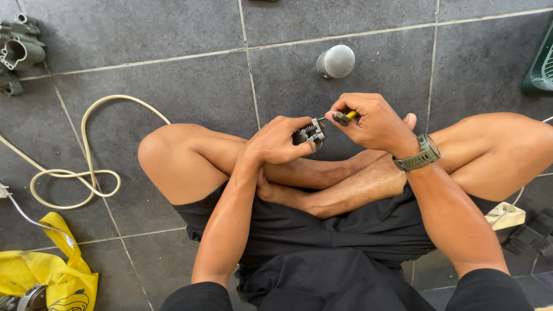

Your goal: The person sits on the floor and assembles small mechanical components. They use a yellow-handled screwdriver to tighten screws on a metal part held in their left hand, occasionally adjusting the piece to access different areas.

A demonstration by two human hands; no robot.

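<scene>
A small metal part [311, 133] with a visible spring is held in the left hand [280, 140], whose fingers are curled around it with the thumb pressed against its near side. It is kept above the crossed legs, between the two hands. The right hand [373, 122] is closed around a yellow-handled tool [344, 117], probably a small screwdriver, pinched between thumb and forefinger; its thin shaft is pointed leftward and its tip is set against the top of the part. A green watch [419, 155] is worn on the right wrist.

The step in hand is judged to be fine work on the part with the tool tip, either a screw being turned or the spring being pried; which of the two cannot be told, since the contact spot is too small to read. For the next move, a firm hold by the left hand and steady pressure along the shaft would be called for, so that the tip is not let slip off toward the left fingers.

Beyond the hands a round grey metal cap [335, 61] is lying on the tiled floor [173, 34]. Far left of the left hand a cream hose [86, 150] is coiled, with a grey casting [18, 52] beyond it and a yellow bag [55, 276] nearer the body. A white power strip [507, 216] is seen below the right forearm
</scene>
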